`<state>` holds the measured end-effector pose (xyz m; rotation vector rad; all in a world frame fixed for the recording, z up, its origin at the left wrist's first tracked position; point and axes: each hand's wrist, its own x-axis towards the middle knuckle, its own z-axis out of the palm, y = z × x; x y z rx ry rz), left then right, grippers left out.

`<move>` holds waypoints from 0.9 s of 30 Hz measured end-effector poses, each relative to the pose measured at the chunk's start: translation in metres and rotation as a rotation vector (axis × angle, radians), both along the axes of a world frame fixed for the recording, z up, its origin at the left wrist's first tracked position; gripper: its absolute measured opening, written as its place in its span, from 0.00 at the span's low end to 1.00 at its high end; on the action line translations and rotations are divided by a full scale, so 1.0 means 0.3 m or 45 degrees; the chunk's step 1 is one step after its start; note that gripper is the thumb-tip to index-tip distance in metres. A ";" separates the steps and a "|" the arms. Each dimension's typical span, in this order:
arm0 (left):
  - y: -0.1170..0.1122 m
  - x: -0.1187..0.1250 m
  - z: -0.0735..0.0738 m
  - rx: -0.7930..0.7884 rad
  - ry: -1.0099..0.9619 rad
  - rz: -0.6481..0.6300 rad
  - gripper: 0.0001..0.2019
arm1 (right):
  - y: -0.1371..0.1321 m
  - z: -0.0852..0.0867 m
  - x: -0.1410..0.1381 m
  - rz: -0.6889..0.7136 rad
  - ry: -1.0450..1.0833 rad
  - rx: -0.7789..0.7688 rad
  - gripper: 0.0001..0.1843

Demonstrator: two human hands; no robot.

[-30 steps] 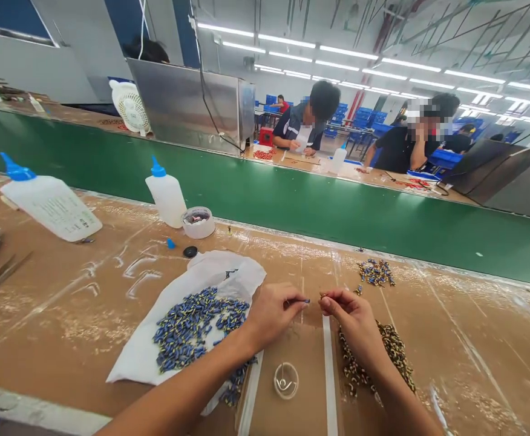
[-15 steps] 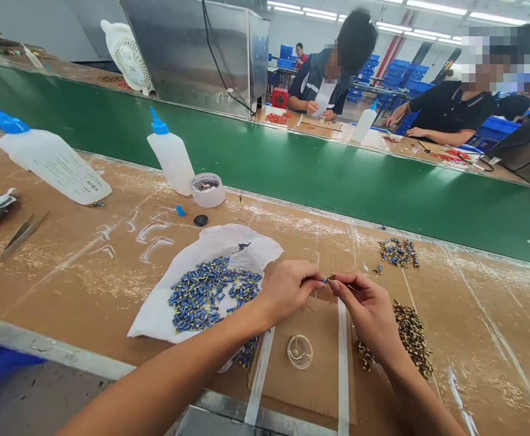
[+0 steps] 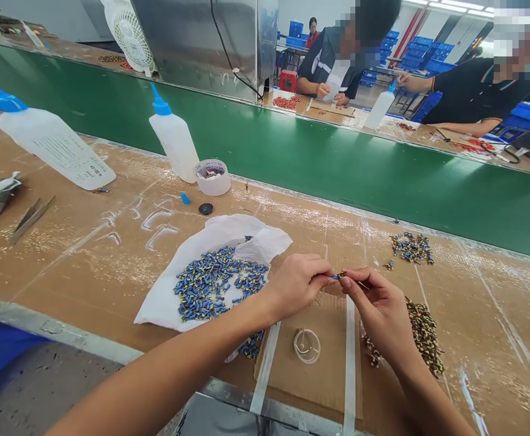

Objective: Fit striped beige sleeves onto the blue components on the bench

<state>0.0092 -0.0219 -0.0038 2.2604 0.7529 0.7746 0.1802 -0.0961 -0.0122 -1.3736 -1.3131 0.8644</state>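
Note:
My left hand (image 3: 297,280) pinches a small blue-and-yellow part (image 3: 336,277) between thumb and finger. Fingertip to fingertip with it, my right hand (image 3: 378,306) grips a small dark-and-gold part (image 3: 342,275) that meets the blue one; my fingers cover most of both. Left of my hands, a heap of blue-and-yellow parts (image 3: 210,281) lies on a crumpled white sheet (image 3: 165,297). A pile of dark-and-gold parts (image 3: 423,339) sits beside my right wrist. Below the hands, a small clear cup (image 3: 307,346) with a thin stick in it stands on a taped cardboard piece (image 3: 310,387).
Behind the sheet stand a white squeeze bottle (image 3: 174,145) and a tape roll (image 3: 213,177). Another bottle (image 3: 56,145) leans farther left, near tweezers (image 3: 31,219). At the right lies a cluster of blue-and-dark pieces (image 3: 412,247). Beyond the green belt (image 3: 292,151), co-workers sit.
The view has shifted slightly, so the bench appears a little to the right. My hands keep the same pinch on the small parts. One co-worker's hand has reached to a bottle's tip.

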 end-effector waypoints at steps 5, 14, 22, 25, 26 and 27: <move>-0.007 -0.001 -0.004 0.014 -0.003 -0.007 0.07 | -0.001 0.005 0.000 0.008 -0.030 0.001 0.08; -0.018 -0.011 0.014 0.293 0.203 -0.039 0.11 | -0.004 0.030 -0.013 0.083 -0.037 -0.012 0.09; -0.025 -0.014 0.014 0.275 0.285 -0.068 0.09 | -0.002 -0.005 0.001 0.212 -0.029 -0.063 0.10; -0.012 -0.017 0.017 0.136 0.227 -0.128 0.09 | 0.004 -0.017 0.005 0.286 -0.005 -0.042 0.11; -0.009 -0.019 0.021 0.092 0.214 -0.141 0.09 | 0.006 -0.020 0.004 0.297 -0.002 -0.033 0.11; -0.007 -0.021 0.027 0.048 0.208 -0.146 0.09 | 0.006 -0.021 0.000 0.299 0.001 -0.021 0.11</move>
